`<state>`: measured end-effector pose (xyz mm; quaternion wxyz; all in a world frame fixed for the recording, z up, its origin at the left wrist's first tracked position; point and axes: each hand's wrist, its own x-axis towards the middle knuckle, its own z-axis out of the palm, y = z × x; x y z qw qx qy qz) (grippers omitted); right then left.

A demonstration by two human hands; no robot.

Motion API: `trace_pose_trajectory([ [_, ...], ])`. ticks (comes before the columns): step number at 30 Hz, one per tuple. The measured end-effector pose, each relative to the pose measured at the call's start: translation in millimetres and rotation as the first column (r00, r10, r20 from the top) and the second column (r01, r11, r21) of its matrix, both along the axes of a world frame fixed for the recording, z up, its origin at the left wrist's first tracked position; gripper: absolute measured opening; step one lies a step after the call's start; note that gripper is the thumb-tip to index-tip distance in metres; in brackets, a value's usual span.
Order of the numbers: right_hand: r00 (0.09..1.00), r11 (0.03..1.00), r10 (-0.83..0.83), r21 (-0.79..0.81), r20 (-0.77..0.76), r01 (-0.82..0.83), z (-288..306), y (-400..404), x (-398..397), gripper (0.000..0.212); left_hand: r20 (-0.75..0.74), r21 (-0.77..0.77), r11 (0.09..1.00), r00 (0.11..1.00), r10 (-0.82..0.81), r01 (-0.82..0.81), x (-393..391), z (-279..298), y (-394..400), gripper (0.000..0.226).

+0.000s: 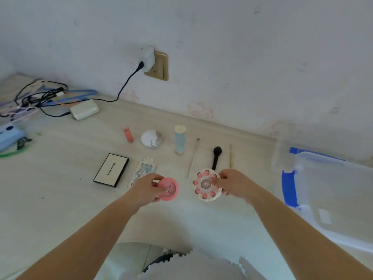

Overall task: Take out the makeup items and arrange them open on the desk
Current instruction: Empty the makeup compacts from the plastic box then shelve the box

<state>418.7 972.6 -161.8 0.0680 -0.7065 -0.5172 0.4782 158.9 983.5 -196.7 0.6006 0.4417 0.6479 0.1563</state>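
Observation:
My left hand (146, 188) grips a round pink compact (168, 189) just above the desk. My right hand (234, 183) holds a white round compact (206, 185) ringed with pink beads, thumb on its lid. Both compacts look closed. Behind them on the desk lie a black-edged white palette (111, 169), an ornate silver case (143, 170) partly hidden by my left hand, a coral tube (128, 134), a round clear-and-white jar (151, 139), a pale blue bottle (179, 140), a thin brush (193, 158), a black brush (216, 157) and a slim stick (231, 156).
A clear plastic box (333, 190) with blue clips stands at the right. A tangle of cables (40, 96), a white charger (84, 110) and a blue device (10, 136) lie at the far left. A wall socket (158, 66) with a plug sits above the desk.

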Motion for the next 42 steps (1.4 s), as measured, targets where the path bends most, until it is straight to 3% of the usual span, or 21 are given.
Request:
trace_pose_trajectory([
  [9,0.943,0.95,-0.3,-0.131,-0.143,0.283,-50.3,-31.8,-15.4,0.022,-0.163,0.029,0.915,0.905,-0.393,0.402,13.6,-14.3,18.0,0.037],
  [15,0.9,0.912,-0.394,-0.2,-0.184,0.359,-61.4,-38.3,-17.3,0.019,-0.238,0.04,0.841,0.822,-0.517,0.54,21.0,-19.2,29.3,0.036],
  [22,0.899,0.912,-0.403,-0.161,-0.173,0.378,-65.4,-37.4,-20.1,0.012,-0.359,0.078,0.769,0.737,-0.572,0.635,25.7,-26.4,36.1,0.039],
  [26,0.937,0.943,-0.33,-0.071,-0.115,0.324,-67.2,-33.8,-20.4,0.003,-0.457,0.105,0.718,0.675,-0.58,0.688,26.3,-33.6,37.9,0.076],
  [29,0.945,0.95,-0.312,-0.038,-0.098,0.309,-68.4,-28.6,-19.9,0.008,-0.526,0.12,0.67,0.619,-0.583,0.733,27.5,-38.9,40.0,0.085],
  [38,0.97,0.971,-0.24,-0.007,-0.044,0.24,-70.5,-17.1,-18.4,0.023,-0.651,0.25,0.578,0.577,-0.493,0.777,25.0,-45.2,43.4,0.068],
  [42,0.97,0.971,-0.238,-0.013,-0.043,0.237,-73.3,-17.4,-18.3,0.027,-0.675,0.246,0.588,0.572,-0.466,0.77,24.3,-46.3,42.2,0.069],
])
